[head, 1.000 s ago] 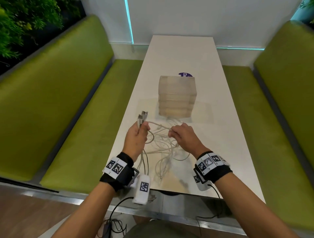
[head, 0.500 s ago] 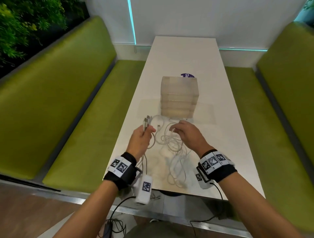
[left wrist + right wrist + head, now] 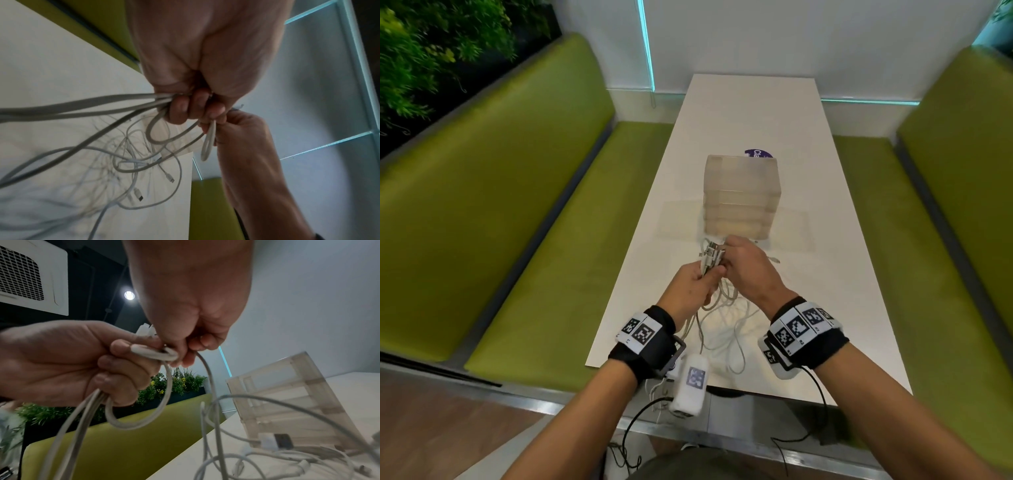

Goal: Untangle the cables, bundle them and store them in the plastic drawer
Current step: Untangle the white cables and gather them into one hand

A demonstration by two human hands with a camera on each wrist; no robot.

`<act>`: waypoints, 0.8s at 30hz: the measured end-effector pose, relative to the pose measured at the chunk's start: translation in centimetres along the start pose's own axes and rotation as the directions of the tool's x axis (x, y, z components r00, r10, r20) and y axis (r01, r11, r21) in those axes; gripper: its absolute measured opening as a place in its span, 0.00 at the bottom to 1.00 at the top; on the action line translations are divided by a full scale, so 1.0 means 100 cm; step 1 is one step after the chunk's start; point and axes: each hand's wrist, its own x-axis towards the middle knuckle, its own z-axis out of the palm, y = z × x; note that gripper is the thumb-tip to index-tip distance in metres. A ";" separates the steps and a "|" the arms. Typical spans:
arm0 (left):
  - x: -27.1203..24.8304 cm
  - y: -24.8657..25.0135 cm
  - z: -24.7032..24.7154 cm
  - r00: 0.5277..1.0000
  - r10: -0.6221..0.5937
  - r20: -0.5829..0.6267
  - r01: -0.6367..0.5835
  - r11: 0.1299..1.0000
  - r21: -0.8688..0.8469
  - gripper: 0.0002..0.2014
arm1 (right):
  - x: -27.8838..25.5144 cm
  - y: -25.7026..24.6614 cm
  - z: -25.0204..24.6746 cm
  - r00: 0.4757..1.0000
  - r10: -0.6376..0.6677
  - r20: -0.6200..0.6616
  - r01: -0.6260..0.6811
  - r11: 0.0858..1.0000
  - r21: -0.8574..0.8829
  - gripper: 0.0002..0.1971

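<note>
Over a white table [image 3: 739, 113] set between two green benches [image 3: 493, 205], a person gathers the plug ends of several white cables [image 3: 722, 318] into one bunch. The left hand [image 3: 690, 286] is clenched around the gathered strands just below the plugs [image 3: 711, 257], which stand up out of the fist. The right hand [image 3: 751, 270] meets it from the other side, its fingertips [image 3: 180, 356] pinching a short loop [image 3: 156, 353] of cable that lies across the left forefinger. Below the fists the rest of the cables hang in slack loops and lie tangled on the table, some free plugs [image 3: 139, 195] loose among them. The translucent plastic drawer unit [image 3: 741, 197] stands on the table just beyond the hands, its drawers apparently closed.

The work appears to be early in the bundling stage, with the tail not yet sorted. To do this step well, the left grip should stay firm near the plugs so the ends keep level, while the right hand draws one strand at a time through the knots, without yanking. Pulling hard on a snagged loop would likely tighten the tangle. Coiling is best left until every cable hangs free.
</note>
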 end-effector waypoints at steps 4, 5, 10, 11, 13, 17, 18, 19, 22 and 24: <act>0.000 0.006 -0.008 0.993 0.039 -0.114 -0.045 0.998 -0.048 0.10 | -0.001 0.009 -0.001 0.999 -0.036 0.028 0.037 0.997 -0.064 0.07; 0.000 0.009 -0.012 0.989 0.048 -0.143 -0.060 0.995 -0.076 0.11 | -0.001 0.018 0.001 0.999 0.013 0.041 -0.011 0.998 -0.068 0.08; 0.000 0.023 -0.038 0.955 0.123 -0.270 -0.171 0.972 -0.159 0.13 | -0.005 0.064 0.012 0.958 0.260 0.121 -0.250 0.964 -0.091 0.10; -0.001 0.025 -0.042 0.947 0.136 -0.291 -0.190 0.968 -0.165 0.13 | -0.007 0.071 0.014 0.954 0.276 0.118 -0.267 0.960 -0.087 0.10; -0.003 0.029 -0.047 0.931 0.154 -0.332 -0.219 0.961 -0.166 0.13 | -0.009 0.083 0.017 0.951 0.286 0.116 -0.282 0.958 -0.046 0.09; -0.003 0.020 -0.049 0.923 0.136 -0.359 -0.192 0.973 -0.126 0.12 | -0.010 0.089 0.016 0.964 0.261 0.041 -0.264 0.958 0.112 0.08; -0.002 0.015 -0.049 0.930 0.117 -0.350 -0.158 0.983 -0.093 0.12 | -0.011 0.086 0.014 0.975 0.220 0.021 -0.221 0.965 0.142 0.11; 0.000 0.010 -0.047 0.938 0.097 -0.332 -0.118 0.992 -0.046 0.12 | -0.011 0.079 0.011 0.987 0.163 0.014 -0.163 0.974 0.155 0.15; 0.004 -0.008 -0.037 0.965 0.072 -0.254 -0.034 0.988 0.153 0.11 | -0.011 0.052 0.005 0.999 -0.019 0.030 0.016 0.996 0.084 0.19; 0.005 -0.014 -0.028 0.983 0.058 -0.174 -0.018 0.974 0.226 0.11 | -0.009 0.037 0.003 0.995 -0.087 0.050 0.085 0.996 0.040 0.17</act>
